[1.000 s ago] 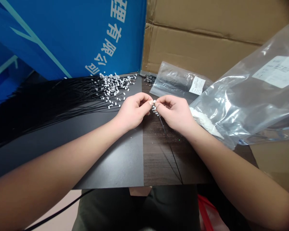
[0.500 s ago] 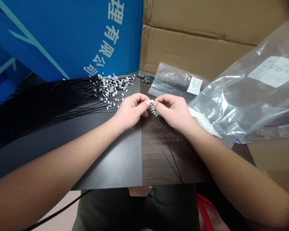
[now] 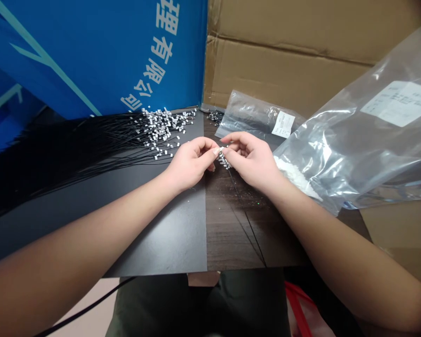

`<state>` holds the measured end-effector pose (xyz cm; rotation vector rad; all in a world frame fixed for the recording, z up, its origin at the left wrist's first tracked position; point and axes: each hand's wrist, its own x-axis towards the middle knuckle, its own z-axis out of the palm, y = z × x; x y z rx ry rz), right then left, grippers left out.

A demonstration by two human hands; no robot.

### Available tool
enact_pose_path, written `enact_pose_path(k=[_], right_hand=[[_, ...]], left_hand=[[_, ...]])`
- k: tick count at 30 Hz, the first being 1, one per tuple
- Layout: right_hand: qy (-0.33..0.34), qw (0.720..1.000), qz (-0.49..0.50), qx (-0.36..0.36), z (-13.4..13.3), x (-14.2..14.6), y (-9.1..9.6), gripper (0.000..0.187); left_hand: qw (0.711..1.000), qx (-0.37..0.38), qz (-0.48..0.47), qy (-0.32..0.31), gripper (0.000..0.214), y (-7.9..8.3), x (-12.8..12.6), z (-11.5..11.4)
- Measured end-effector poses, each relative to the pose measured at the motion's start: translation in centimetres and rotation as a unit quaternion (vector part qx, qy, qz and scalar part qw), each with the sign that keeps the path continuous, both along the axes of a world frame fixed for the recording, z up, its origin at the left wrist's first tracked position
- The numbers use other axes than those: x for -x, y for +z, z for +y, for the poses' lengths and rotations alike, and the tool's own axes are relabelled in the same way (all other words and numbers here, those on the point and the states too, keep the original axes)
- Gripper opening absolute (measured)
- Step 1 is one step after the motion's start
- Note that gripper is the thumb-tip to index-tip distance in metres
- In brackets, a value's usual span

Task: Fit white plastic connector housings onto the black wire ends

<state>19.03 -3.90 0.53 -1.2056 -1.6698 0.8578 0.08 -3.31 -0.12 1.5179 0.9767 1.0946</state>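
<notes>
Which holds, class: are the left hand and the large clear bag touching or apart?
Apart: the head view shows a plain gap, with the right hand between the left hand and the large clear bag.

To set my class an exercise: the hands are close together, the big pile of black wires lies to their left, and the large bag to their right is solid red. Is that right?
No: the large bag is clear plastic, not red, as the head view shows. The left hand and right hand are close together, with the black wires to their left.
</notes>
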Motion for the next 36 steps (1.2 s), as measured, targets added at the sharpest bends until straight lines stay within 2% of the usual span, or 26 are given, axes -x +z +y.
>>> enact_pose_path(k=[6, 11, 14, 18, 23, 28, 32, 36], right_hand=[[0.031, 0.998, -0.03, -0.043, -0.04, -0.2, 0.11, 0.016], [0.013, 0.997, -0.018, -0.069, -0.16, -0.17, -0.04, 0.014], [-0.003, 0.996, -0.022, -0.083, -0.3, -0.16, 0.01, 0.015], [-0.016, 0.994, -0.016, -0.103, -0.44, -0.18, 0.02, 0.014], [-0.039, 0.992, -0.027, -0.115, -0.56, -0.11, 0.1, 0.013], [-0.018, 0.994, -0.008, -0.107, -0.77, -0.08, 0.45, 0.014], [-0.007, 0.994, -0.012, -0.109, -0.81, -0.04, 0.53, 0.015], [0.017, 0.998, -0.002, -0.066, -0.48, 0.02, 0.21, 0.026]], left_hand=[[0.999, 0.029, -0.042, -0.013, 0.013, -0.36, 0.05, 0.17], [0.992, 0.077, -0.103, -0.018, 0.018, -0.35, -0.28, -0.1], [0.989, 0.089, -0.116, -0.028, 0.028, -0.25, -0.31, -0.24], [0.986, 0.092, -0.123, -0.064, 0.042, -0.14, -0.17, -0.33], [0.985, 0.088, -0.132, -0.07, 0.044, -0.23, -0.06, -0.24], [0.984, 0.063, -0.147, -0.075, 0.043, -0.52, -0.08, 0.01], [0.989, 0.036, -0.119, -0.076, 0.037, -0.47, -0.02, 0.03], [0.998, 0.0, -0.03, -0.056, 0.027, -0.18, 0.08, -0.17]])
